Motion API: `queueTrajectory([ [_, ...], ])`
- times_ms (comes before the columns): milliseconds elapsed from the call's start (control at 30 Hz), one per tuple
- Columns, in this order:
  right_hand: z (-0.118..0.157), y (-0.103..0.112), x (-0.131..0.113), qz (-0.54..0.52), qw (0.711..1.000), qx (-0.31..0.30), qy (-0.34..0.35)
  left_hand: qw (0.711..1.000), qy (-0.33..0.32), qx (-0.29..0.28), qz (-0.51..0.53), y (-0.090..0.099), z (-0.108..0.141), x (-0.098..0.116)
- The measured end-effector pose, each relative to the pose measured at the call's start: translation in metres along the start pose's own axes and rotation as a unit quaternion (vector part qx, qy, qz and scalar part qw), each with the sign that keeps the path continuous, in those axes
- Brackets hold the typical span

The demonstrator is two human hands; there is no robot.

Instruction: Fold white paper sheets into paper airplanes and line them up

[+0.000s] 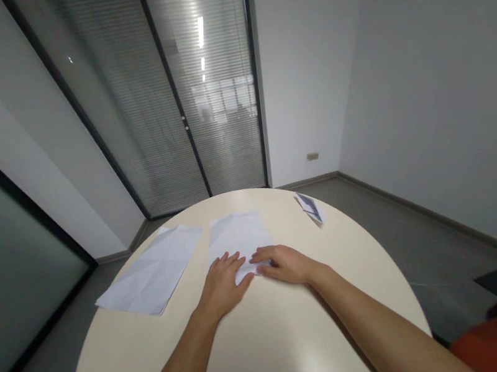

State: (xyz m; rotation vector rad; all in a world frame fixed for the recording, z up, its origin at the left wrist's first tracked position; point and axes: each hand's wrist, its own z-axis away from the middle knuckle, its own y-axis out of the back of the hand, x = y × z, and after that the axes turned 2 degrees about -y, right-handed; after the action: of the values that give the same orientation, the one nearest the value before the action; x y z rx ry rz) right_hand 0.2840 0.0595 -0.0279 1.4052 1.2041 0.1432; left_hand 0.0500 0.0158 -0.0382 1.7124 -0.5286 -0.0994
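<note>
Left hand [226, 282] splayed flat on paper sheet [237, 232], gripping nothing. Right hand [285, 264] half-curled over near right edge; hold unclear. Sheet likely light, easily creased; best held by edges.

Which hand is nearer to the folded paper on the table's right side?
Right. The right hand is on the middle paper sheet, left of the folded paper and closer to the person; the left hand is farther left, on the same sheet.
</note>
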Motion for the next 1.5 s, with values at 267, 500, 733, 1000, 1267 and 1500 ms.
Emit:
queueTrajectory([
  [267, -0.001, 0.004, -0.005, 0.010, 1.000, 0.004, -0.003, 0.998, -0.046, 0.048, 0.012, 0.004, -0.001, 0.003],
  [500, -0.001, 0.003, -0.007, 0.019, 1.000, -0.018, 0.016, 0.999, -0.013, 0.034, 0.017, 0.000, -0.001, 0.001],
  [733, -0.001, 0.001, -0.004, 0.033, 0.999, -0.017, 0.015, 0.999, 0.017, -0.003, 0.051, 0.001, -0.001, 0.002],
  [1000, -0.001, 0.007, -0.010, 0.049, 0.997, 0.003, -0.058, 0.993, -0.006, -0.033, 0.111, 0.008, 0.002, 0.001],
  [1267, 0.001, 0.012, -0.008, 0.018, 0.995, 0.041, -0.088, 0.993, 0.008, 0.019, 0.119, -0.001, -0.001, -0.006],
  [1500, 0.003, 0.014, 0.002, -0.004, 0.992, 0.065, -0.108, 0.991, 0.036, 0.063, 0.116, -0.003, -0.001, -0.013],
])
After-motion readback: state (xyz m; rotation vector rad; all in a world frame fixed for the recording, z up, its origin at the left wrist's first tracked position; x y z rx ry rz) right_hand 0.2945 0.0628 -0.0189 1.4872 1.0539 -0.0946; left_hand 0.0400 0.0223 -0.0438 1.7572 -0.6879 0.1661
